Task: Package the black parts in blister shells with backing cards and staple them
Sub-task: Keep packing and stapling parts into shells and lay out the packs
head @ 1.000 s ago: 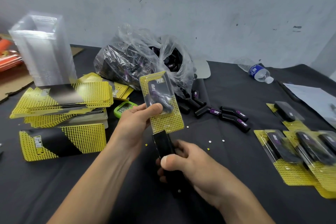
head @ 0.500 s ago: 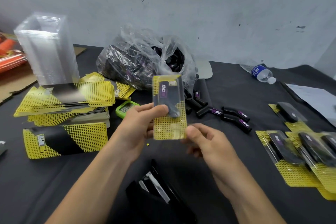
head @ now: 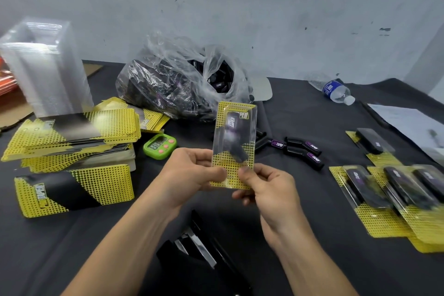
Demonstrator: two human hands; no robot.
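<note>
Pinching a glossy, yellow-dotted blister pack (head: 234, 137): left hand (head: 192, 173), right hand (head: 269, 190).

Small packing workshop: black-cloth table (head: 300, 115), clear blister-shell stack (head: 45, 67) far left of fingers (head: 245, 172), yellow backing-card piles (head: 72, 132) left, bag of black parts (head: 173, 84) beyond, finished packs (head: 389, 199) right, stapler (head: 197, 247) below.
</note>
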